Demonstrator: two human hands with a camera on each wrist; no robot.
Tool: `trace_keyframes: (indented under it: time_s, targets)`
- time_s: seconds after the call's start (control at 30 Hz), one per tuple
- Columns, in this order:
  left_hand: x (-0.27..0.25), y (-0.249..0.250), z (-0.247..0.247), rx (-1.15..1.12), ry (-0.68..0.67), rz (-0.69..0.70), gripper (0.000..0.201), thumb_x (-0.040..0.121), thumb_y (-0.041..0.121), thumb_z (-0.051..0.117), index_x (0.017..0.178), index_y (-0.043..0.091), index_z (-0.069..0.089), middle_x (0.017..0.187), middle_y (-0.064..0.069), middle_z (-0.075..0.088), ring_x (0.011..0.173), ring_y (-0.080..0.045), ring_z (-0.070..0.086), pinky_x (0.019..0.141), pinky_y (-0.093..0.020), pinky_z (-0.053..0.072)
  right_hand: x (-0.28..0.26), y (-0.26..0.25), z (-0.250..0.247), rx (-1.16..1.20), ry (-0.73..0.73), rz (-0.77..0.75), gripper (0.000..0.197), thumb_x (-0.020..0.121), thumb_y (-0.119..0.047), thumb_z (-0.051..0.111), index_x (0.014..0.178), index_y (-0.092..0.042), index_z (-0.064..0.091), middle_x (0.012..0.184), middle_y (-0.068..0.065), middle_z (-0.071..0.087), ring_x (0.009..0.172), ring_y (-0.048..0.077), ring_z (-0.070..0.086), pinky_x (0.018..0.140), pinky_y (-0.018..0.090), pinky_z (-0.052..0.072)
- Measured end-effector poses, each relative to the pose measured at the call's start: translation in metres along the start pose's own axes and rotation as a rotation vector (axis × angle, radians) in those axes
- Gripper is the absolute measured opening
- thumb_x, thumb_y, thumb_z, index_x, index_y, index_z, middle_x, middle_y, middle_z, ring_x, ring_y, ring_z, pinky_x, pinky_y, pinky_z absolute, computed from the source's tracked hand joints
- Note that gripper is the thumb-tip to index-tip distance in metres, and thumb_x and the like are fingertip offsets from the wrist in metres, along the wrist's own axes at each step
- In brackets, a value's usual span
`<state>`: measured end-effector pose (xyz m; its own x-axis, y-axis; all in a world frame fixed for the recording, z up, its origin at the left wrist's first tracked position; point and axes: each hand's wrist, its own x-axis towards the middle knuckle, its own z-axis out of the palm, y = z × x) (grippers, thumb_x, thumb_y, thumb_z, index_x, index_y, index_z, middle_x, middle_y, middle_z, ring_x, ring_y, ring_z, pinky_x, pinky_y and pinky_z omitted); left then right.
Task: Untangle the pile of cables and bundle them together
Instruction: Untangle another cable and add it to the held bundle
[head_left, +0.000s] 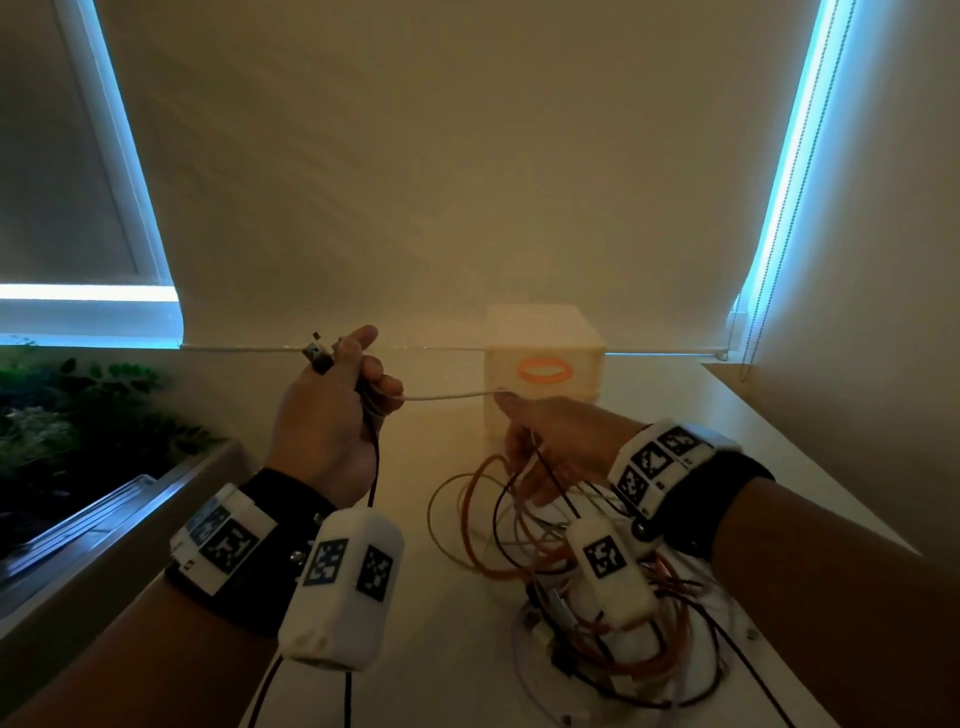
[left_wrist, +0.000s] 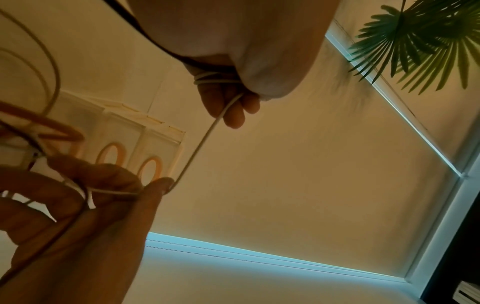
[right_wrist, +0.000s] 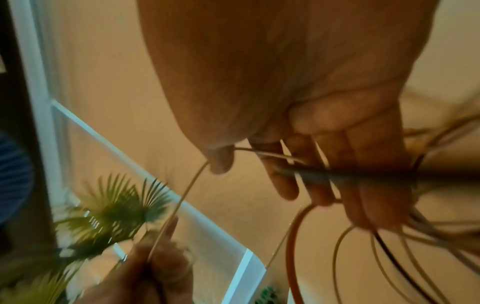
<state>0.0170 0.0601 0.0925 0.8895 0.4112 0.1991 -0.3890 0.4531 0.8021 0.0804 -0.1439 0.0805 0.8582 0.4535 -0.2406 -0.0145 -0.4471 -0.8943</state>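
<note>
My left hand (head_left: 358, 384) is raised above the table and grips a white cable (head_left: 447, 396) together with a black cable; a plug end (head_left: 318, 353) sticks up past the thumb. In the left wrist view the white cable (left_wrist: 205, 139) loops round the curled fingers (left_wrist: 223, 98). It stretches taut to my right hand (head_left: 524, 421), which pinches it between thumb and forefinger; in the right wrist view the white cable (right_wrist: 182, 197) leaves the thumb (right_wrist: 221, 160). Below that hand a tangle of orange, black and white cables (head_left: 587, 587) lies on the white table (head_left: 447, 649).
A white box with an orange ring (head_left: 544, 371) stands at the back of the table, just behind my hands. A roller blind (head_left: 467, 182) hangs behind it, with its bead chain (head_left: 763, 291) at the right. Green plants (head_left: 78, 415) sit beyond the table's left edge.
</note>
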Motion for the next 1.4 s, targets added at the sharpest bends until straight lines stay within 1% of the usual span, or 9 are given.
trace_keyframes:
  time_s: [0.1,0.3,0.4,0.47,0.63,0.73,0.87,1.0,1.4]
  targets:
    - [0.0,0.003,-0.004,0.007,0.007,0.006,0.027,0.111,0.027,0.04,0.116,0.013,0.063,0.063,0.006,0.054,0.051,-0.006,0.055,0.055,-0.02,0.049,0.008,0.01,-0.006,-0.093,0.103,-0.073,0.072,0.082,-0.075,0.051,0.093,-0.006,0.066,0.093,0.01,0.067,0.088,0.034,0.072,0.081,0.047,0.061]
    - [-0.002,0.001,-0.005,0.022,0.027,0.003,0.028,0.11,0.028,0.041,0.117,0.013,0.064,0.064,0.006,0.054,0.052,-0.007,0.054,0.055,-0.019,0.049,0.013,0.011,-0.007,-0.417,0.33,-0.319,0.025,0.096,-0.038,0.057,0.093,-0.02,0.075,0.079,0.003,0.072,0.077,0.02,0.071,0.078,0.038,0.06]
    - [-0.003,-0.002,-0.006,0.007,0.04,-0.012,0.027,0.11,0.026,0.042,0.118,0.011,0.064,0.067,0.003,0.053,0.051,-0.006,0.054,0.055,-0.019,0.048,0.011,-0.008,-0.014,0.053,0.441,-0.529,0.014,0.092,-0.028,0.067,0.089,-0.017,0.076,0.069,0.007,0.07,0.062,0.02,0.069,0.067,0.037,0.059]
    - [-0.002,-0.004,-0.007,-0.007,0.04,-0.032,0.027,0.11,0.026,0.042,0.119,0.011,0.063,0.069,0.003,0.053,0.051,-0.007,0.054,0.054,-0.019,0.048,0.007,-0.017,-0.018,0.346,0.376,-0.51,0.011,0.09,-0.018,0.07,0.088,-0.007,0.073,0.071,0.011,0.068,0.063,0.024,0.065,0.061,0.034,0.055]
    - [0.0,-0.002,-0.008,-0.02,0.029,-0.024,0.027,0.11,0.026,0.042,0.117,0.012,0.063,0.067,0.004,0.054,0.051,-0.007,0.054,0.054,-0.019,0.049,0.003,0.0,-0.01,-0.379,0.157,0.01,0.03,0.098,-0.034,0.056,0.104,-0.005,0.062,0.076,0.008,0.064,0.066,0.023,0.062,0.066,0.038,0.057]
    - [-0.002,-0.004,-0.008,0.006,0.018,-0.033,0.027,0.11,0.026,0.042,0.118,0.012,0.064,0.066,0.004,0.053,0.051,-0.007,0.052,0.054,-0.02,0.047,0.005,0.005,-0.007,-0.096,0.11,0.096,0.05,0.101,-0.047,0.045,0.112,-0.001,0.059,0.08,0.016,0.068,0.071,0.031,0.068,0.072,0.043,0.061]
    - [-0.005,-0.007,-0.003,0.113,-0.046,-0.048,0.03,0.111,0.026,0.04,0.123,0.01,0.063,0.066,0.004,0.048,0.052,-0.008,0.041,0.056,-0.024,0.037,0.012,0.005,-0.003,0.037,0.026,0.052,0.066,0.097,-0.06,0.04,0.103,0.001,0.068,0.085,0.019,0.07,0.079,0.035,0.069,0.086,0.052,0.057]
    - [-0.009,-0.012,0.003,0.275,-0.139,-0.07,0.032,0.111,0.025,0.038,0.124,0.008,0.063,0.067,0.003,0.046,0.053,-0.01,0.036,0.054,-0.027,0.032,0.01,0.003,0.002,-0.01,0.041,-0.068,0.039,0.102,-0.031,0.047,0.099,0.001,0.068,0.087,0.018,0.069,0.079,0.031,0.067,0.09,0.053,0.056]
    - [-0.011,-0.028,0.01,0.533,-0.3,-0.209,0.037,0.111,0.027,0.037,0.12,0.004,0.065,0.064,0.004,0.039,0.052,-0.01,0.03,0.051,-0.026,0.027,0.006,0.009,0.003,-0.227,0.259,-0.388,0.004,0.088,-0.017,0.071,0.084,-0.016,0.072,0.074,0.006,0.075,0.065,0.02,0.073,0.062,0.03,0.058]
